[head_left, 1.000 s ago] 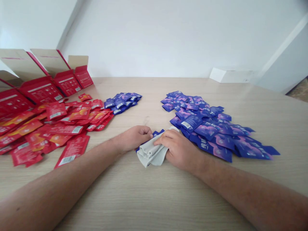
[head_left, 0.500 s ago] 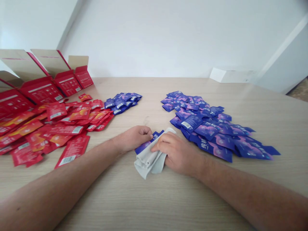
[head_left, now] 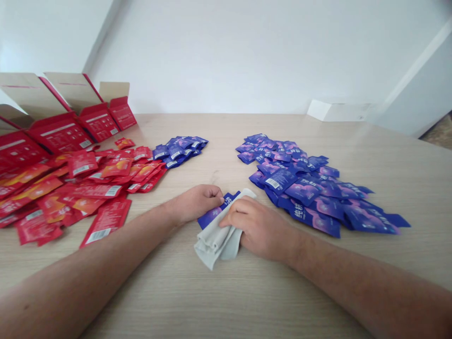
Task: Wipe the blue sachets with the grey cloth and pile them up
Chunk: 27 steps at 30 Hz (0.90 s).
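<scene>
A blue-purple sachet [head_left: 209,218] lies on the table in front of me, between my hands. My left hand [head_left: 202,203] pinches its left edge between thumb and fingers. My right hand [head_left: 259,228] is closed on a folded whitish cloth [head_left: 216,238], which lies against the sachet and covers its right part. The cloth's loose folds hang toward me. Just right of my right hand spreads a pile of similar blue-purple sachets [head_left: 310,188].
Red and orange sachets [head_left: 92,188] are heaped at the left. Behind them stand red cartons [head_left: 60,134] with open flaps. A smaller group of blue sachets [head_left: 178,149] lies beside the red heap. A white box [head_left: 339,111] rests at the table's back right.
My right hand has drawn the cloth slightly toward me and to the left, baring more of the sachet. My left hand stays in place, pinching the sachet's edge.
</scene>
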Each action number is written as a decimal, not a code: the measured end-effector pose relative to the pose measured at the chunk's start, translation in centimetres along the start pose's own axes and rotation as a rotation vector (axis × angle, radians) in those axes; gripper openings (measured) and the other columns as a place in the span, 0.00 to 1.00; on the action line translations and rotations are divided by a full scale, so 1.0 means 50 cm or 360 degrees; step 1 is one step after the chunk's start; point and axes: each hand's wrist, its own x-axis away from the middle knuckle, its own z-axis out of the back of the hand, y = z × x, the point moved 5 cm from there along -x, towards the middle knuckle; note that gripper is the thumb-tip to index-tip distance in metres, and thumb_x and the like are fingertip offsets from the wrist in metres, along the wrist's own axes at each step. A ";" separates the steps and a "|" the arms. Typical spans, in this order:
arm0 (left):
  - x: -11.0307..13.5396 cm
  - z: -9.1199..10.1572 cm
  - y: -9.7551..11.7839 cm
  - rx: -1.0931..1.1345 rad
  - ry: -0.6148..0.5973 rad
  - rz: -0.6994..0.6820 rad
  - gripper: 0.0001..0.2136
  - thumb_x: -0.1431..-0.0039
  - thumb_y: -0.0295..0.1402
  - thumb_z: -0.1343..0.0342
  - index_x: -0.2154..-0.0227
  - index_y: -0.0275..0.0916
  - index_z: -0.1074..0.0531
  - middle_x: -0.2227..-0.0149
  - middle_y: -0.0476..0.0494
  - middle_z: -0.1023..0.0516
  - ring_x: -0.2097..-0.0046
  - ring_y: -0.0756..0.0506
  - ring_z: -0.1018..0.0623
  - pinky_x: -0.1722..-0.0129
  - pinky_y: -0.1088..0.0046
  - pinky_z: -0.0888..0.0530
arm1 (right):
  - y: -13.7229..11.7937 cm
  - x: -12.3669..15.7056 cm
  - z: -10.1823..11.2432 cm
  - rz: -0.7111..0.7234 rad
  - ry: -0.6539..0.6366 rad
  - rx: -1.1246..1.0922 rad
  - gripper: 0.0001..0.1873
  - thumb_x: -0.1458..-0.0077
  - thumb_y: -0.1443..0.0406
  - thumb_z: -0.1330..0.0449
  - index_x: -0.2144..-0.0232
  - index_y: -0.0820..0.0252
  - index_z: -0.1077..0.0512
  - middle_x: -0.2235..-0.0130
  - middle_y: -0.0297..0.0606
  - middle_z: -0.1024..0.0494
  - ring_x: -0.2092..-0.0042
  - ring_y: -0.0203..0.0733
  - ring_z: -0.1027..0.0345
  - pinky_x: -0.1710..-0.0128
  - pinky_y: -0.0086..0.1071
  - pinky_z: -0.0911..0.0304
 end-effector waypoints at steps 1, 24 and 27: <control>0.001 -0.001 -0.002 0.0018 -0.0006 0.0032 0.13 0.42 0.44 0.45 0.70 0.38 0.30 0.77 0.55 0.33 0.78 0.54 0.36 0.80 0.79 0.39 | 0.006 0.001 0.003 -0.0054 0.0036 0.0014 0.17 0.45 0.76 0.40 0.54 0.59 0.24 0.57 0.40 0.24 0.52 0.45 0.33 0.49 0.39 0.37; 0.000 -0.001 -0.003 0.0029 -0.0032 0.0002 0.13 0.41 0.44 0.46 0.69 0.38 0.30 0.77 0.54 0.34 0.78 0.53 0.36 0.79 0.79 0.39 | 0.006 0.000 0.003 -0.0067 0.0019 0.0018 0.17 0.45 0.76 0.41 0.54 0.59 0.24 0.57 0.41 0.24 0.52 0.45 0.33 0.49 0.39 0.38; 0.002 -0.004 -0.008 0.0028 -0.0055 0.0079 0.14 0.40 0.45 0.48 0.67 0.39 0.31 0.78 0.54 0.34 0.79 0.53 0.36 0.82 0.78 0.41 | 0.022 0.002 0.009 -0.0196 0.0101 0.0056 0.17 0.45 0.76 0.40 0.54 0.60 0.24 0.56 0.42 0.25 0.52 0.46 0.34 0.49 0.40 0.38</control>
